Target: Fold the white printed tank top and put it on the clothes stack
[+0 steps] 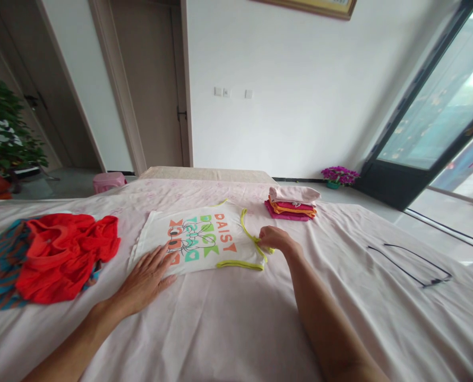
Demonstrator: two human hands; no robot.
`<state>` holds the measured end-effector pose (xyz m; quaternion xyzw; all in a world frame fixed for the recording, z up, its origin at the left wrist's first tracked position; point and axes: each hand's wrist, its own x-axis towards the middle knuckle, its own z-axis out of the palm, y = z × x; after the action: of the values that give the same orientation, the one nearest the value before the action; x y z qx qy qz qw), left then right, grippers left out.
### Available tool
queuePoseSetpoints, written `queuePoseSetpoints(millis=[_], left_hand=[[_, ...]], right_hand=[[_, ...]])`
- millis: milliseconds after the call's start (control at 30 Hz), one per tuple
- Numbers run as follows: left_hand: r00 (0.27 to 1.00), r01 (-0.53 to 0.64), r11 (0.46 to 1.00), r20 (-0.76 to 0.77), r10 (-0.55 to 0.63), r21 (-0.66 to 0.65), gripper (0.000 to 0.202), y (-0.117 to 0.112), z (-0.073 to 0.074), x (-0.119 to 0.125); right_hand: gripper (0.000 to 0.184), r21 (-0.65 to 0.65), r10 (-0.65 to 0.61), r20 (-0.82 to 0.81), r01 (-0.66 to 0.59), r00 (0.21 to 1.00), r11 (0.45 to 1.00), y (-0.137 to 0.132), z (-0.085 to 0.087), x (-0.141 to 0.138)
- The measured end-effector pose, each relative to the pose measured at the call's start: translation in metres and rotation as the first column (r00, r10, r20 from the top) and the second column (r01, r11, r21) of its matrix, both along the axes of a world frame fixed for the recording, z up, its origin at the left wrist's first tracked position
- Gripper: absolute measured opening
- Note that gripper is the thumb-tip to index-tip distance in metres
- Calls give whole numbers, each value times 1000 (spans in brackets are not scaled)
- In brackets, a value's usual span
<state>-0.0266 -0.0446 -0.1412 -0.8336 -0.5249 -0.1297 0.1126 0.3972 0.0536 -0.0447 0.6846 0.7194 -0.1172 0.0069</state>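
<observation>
- White sleeveless top [204, 246], flat on pale pink cloth [220, 329], between left hand [151, 276] and right hand [275, 239].
- Rests under the left fingers, laid out straight across the hem end.
- Clamped at the yellow-green neck trim [243, 218] by curled right fingers.
- Runs lengthwise left to right, neck pointing right.
</observation>
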Motion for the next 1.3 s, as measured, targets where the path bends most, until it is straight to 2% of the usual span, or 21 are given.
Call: queuePoseSetpoints(millis=[133, 233, 333, 433, 533, 600, 700, 800, 933, 1167, 1300], left_hand=[[1000, -2, 1000, -14, 2, -10, 61, 0, 1, 0], [1000, 1, 1000, -9, -1, -8, 61, 0, 0, 0], [1000, 13, 1000, 5, -13, 0, 62, 0, -1, -1], [1000, 13, 1000, 6, -13, -5, 61, 1, -2, -2], [1000, 0, 1000, 8, 0, -5, 61, 1, -3, -1], [1000, -3, 1000, 8, 3, 0, 61, 1, -2, -1], [1000, -4, 1000, -3, 4, 3, 61, 1, -2, -1], [1000, -1, 1000, -9, 1, -4, 60, 1, -2, -1], [1000, 1, 1000, 0, -1, -6, 60, 0, -1, -1], [1000, -1, 1000, -4, 1, -5, 61, 0, 1, 0], [1000, 3, 1000, -11, -3, -1, 60, 0, 1, 1]], right_hand=[[25, -71, -34, -166, 22, 986, 997, -2, 8, 0], [24, -51, -26, -256, 14, 966, 999, -4, 14, -2], [18, -62, 17, -290, -37, 957, 997, -8, 19, -9], [24, -159, 73, -319, -129, 945, 979, -11, 19, -19], [22, -214, 145, -263, -204, 954, 955, -13, 14, -29], [18, -169, 193, -143, -216, 971, 962, -12, 11, -34], [20, 30, 203, 13, -203, 979, 979, -12, 9, -38], [26, 181, 198, 23, -199, 980, 963, -11, 7, -42], [27, 156, 272, -42, -262, 961, 952, -9, 1, -46], [18, 114, 238, -49, -232, 970, 966, -4, -11, -46], [20, 156, 239, -29, -232, 971, 960, -2, -17, -46]])
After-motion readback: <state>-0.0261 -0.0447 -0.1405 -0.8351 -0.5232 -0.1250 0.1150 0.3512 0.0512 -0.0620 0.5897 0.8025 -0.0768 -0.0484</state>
